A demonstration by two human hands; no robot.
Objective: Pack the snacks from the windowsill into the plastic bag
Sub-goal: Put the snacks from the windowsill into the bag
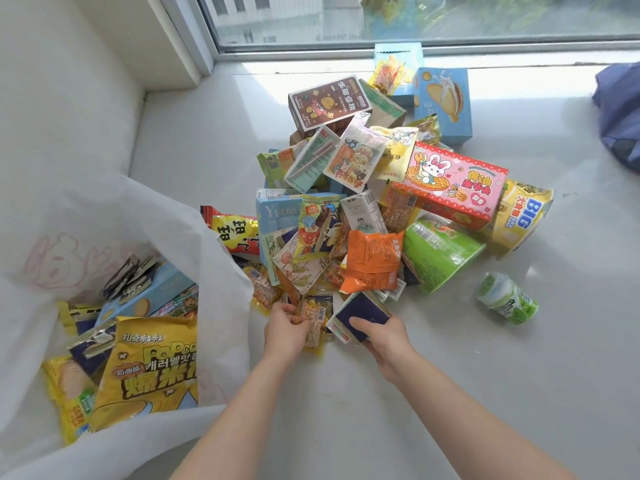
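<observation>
Snacks (374,188) lie heaped on the white windowsill (450,375), from the frame's centre out toward 1 o'clock and just short of the window (415,19). Several more already sit inside the white plastic bag (194,230), which gapes open at 8 o'clock.

Little of the writing is Latin script. A light blue box (277,216) in the middle of the heap shows "Yuoge", with the rest covered. A yellow tub (523,213) at 3 o'clock reads "BIG". The yellow popcorn bag (156,368) in the plastic bag shows "PoP" above Korean and Chinese lettering. A pink box (453,188) carries a cartoon rabbit and Chinese characters.

The pink box lies flat on top of the heap, its long axis running from about 10 to 4 o'clock. The yellow tub and a green tub (440,254) both lie on their sides. A small green bottle (507,299) lies apart from the heap at 4 o'clock, also on its side.

At the heap's 6 o'clock edge, the left hand (285,329) has its fingers curled round a clear, yellow-edged packet (313,327) of pale pieces. Just beside it, the right hand (381,336) grips a dark blue carton (362,311), thumb on top, with the carton's long axis running roughly 2 to 8 o'clock.
</observation>
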